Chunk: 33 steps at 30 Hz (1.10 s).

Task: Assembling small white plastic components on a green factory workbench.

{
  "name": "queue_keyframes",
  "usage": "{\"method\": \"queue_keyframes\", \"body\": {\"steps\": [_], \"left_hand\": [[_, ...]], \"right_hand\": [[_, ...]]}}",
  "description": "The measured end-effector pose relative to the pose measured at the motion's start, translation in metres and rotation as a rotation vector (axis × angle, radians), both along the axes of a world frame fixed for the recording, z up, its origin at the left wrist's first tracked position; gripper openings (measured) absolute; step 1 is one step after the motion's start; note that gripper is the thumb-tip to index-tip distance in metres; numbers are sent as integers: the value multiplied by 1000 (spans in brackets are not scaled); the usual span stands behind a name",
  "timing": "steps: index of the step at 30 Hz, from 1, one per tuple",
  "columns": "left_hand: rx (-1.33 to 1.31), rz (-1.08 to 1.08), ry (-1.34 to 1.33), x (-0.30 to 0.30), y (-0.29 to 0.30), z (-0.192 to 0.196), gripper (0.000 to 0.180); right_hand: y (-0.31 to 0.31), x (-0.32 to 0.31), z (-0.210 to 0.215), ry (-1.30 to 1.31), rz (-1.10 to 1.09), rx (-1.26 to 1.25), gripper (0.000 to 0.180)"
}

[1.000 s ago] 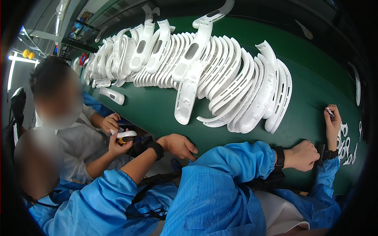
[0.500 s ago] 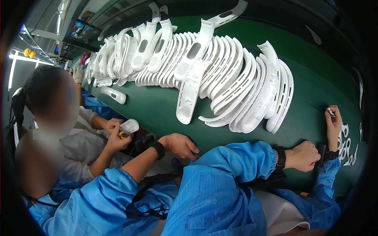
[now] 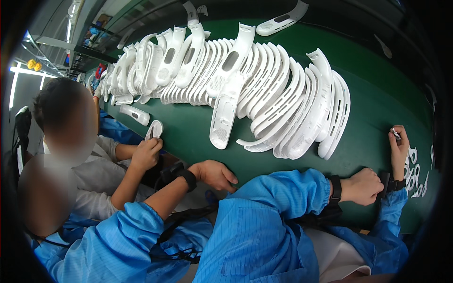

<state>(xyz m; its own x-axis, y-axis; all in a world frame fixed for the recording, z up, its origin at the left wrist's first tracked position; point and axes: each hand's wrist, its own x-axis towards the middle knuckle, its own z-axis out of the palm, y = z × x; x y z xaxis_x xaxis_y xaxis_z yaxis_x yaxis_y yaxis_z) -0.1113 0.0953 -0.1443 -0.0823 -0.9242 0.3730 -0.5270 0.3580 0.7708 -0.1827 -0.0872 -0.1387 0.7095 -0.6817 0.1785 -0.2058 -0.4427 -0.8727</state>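
My right hand [image 3: 400, 141] is raised over the table's right side, fingers pinched on a small metallic tool [image 3: 397, 135] whose kind I cannot make out. My left hand [image 3: 362, 187] crosses in front of me with curled fingers, right beside the black wrist device [image 3: 385, 185] on my right wrist. Anything inside its fingers is hidden. White ring-shaped pieces [image 3: 415, 173] lie beside my right forearm. Farther left, a long row of curved white plastic shells [image 3: 278, 94] with slots stands on the green table [image 3: 368, 127]. One shell [image 3: 222, 125] leans out toward me, its inner side showing.
A co-worker in a blue sleeve [image 3: 113, 236] sits at my left, one hand [image 3: 217, 175] at the table edge. Beyond, a person in a pale shirt holds a white piece [image 3: 155, 129]. A loose shell [image 3: 134, 114] lies near them; another [image 3: 283, 19] lies behind the row.
The person in the pale shirt has raised the white piece toward the table edge and shifted their hands on it. Both my hands stay where they were.
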Motion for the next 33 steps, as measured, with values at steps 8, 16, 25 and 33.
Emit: {"method": "queue_keyframes", "body": {"steps": [8,16,25,33], "left_hand": [[-4,2,8,-1,-1,-1,12],[39,-11,-43,6,1,5,12],[2,-20,54,5,3,4,10],[36,-33,47,11,4,8,9]], "right_hand": [[0,-1,0,-9,18,-1,7],[1,9,2,-5,11,2,8],[12,11,11,-44,20,-39,9],[21,18,21,-4,-21,-44,9]]}}
